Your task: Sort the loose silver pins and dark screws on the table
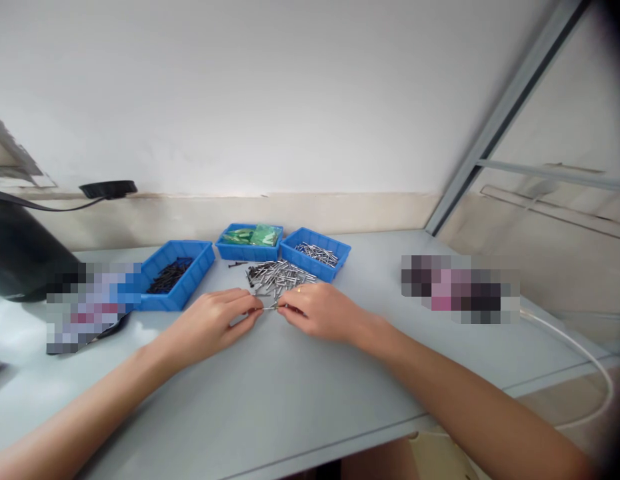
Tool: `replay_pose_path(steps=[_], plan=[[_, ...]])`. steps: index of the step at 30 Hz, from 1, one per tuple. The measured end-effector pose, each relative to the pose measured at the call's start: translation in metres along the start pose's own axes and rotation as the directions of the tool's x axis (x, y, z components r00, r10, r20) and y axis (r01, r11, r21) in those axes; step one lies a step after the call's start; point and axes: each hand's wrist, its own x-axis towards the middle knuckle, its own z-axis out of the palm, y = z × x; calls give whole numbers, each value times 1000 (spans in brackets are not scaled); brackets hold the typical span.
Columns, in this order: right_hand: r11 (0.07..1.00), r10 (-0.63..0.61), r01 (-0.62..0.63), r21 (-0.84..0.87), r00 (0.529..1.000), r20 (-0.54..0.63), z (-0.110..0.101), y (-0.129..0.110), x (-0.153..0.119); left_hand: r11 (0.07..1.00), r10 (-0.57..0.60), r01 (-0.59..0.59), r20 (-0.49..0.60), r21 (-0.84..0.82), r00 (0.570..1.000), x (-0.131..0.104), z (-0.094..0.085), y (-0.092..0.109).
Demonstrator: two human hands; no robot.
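**Slim silvery fastener [269, 309], pinched between two hands**

Blue bin [196, 285], far left of three: dark screws [173, 277], angled toward the worker, probably for easy access.
Left hand [220, 317]: thumb and fingertips closed on the fastener's left end.
Blue bin [250, 253], middle: green packets [265, 235], set behind the loose pieces.
Fastener: just above the grey tabletop [270, 387], in front of the mixed pile [285, 273] — long axis crosswise, hand to hand, nearly level. Which end bears the head cannot be told.
Right hand [323, 312]: fingertips gripping the opposite end; a light pinch seems suited to so thin a piece, and two ends held should steady it.
Blue bin [342, 259], right: silvery fasteners [317, 254], its walls likely there to contain rolling pieces — just beside the pile.
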Motion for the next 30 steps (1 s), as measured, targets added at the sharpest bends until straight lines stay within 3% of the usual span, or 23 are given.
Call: replay_pose_path(steps=[15,25,30], plan=[[1000,-8,8,-5,1000,-26,1,0,-1,1000,-3,3,8,-2,1000,0,0,0],[988,-148,157,17,959,-244,4,-5,-1,988,-72,79,57,-134,996,0,0,5],[992,-106,120,47,966,-234,1,-6,-1,971,-118,128,62,-204,991,0,-1,7]])
